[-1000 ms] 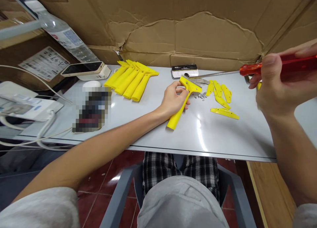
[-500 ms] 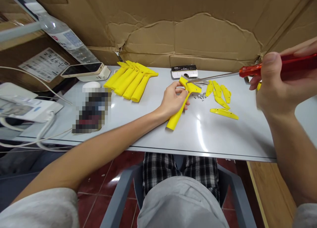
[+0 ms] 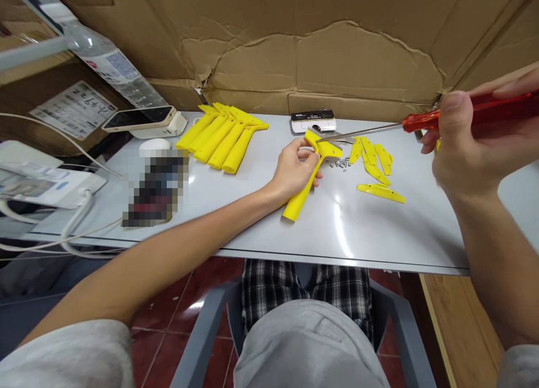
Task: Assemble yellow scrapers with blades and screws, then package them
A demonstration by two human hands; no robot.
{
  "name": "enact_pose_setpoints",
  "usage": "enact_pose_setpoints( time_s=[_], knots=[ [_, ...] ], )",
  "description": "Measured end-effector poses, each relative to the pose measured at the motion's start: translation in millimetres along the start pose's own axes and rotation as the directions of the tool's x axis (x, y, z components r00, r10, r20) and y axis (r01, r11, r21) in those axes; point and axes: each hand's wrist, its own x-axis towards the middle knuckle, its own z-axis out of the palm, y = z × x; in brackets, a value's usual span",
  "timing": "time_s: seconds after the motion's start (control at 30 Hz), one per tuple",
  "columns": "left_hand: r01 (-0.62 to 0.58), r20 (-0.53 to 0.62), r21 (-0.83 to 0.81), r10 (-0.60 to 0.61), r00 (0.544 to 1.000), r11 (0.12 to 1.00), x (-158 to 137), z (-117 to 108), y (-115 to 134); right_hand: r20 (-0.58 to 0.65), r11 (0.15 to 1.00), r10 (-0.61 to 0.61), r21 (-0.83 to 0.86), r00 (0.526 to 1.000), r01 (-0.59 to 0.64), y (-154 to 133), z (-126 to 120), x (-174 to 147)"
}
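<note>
Pale and glossy, the table (image 3: 379, 242) began just past the person's checked lap (image 3: 269, 287), close enough for both arms to reach over its front edge. Nearest on it was the butt of a yellow scraper (image 3: 295, 205), its handle slanting away towards the middle of the table. The left hand (image 3: 297, 166) had its grip closed around the neck, thumb in front and fingertips showing on the other side, probably to keep the tool from turning. The right hand (image 3: 471, 135), raised at the right, had its grip closed on the red handle of a screwdriver (image 3: 425, 121). Its long shaft sloped down to the left, the tip seeming to meet the scraper's head near a hole; whether it was seated was too small to tell. That low slant let the right hand stay well apart from the left.

Just beside the head lay a heap of small screws (image 3: 343, 163), and to their right loose yellow plates (image 3: 381, 193), perhaps spread there for easy picking. Farther left, more yellow scrapers (image 3: 229, 141) overlapped in a row, heads away, likely to save room. Behind the head sat a small box (image 3: 312, 122), near the creased cardboard (image 3: 320, 56) that walled the back.
</note>
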Motion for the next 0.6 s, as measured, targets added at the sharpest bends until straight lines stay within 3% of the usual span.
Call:
enact_pose_setpoints(
  time_s=[0.2,0.43,0.6],
  knots=[
    [-0.008,-0.004,-0.006,0.008,1.0,1.0,1.4,-0.6,-2.5,-0.019,0.998,-0.031,0.057,0.999,0.032,-2.2,1.2,0.4],
    [0.005,-0.001,0.002,-0.005,1.0,1.0,1.5,-0.9,-2.2,0.086,0.989,-0.081,0.133,0.993,0.069,-14.1,-4.1,1.2],
    [0.0,-0.006,-0.008,-0.001,1.0,1.0,1.1,-0.3,-1.0,0.06,0.999,0.027,-0.033,0.998,-0.025,-19.2,-6.4,-0.5]
  ],
)
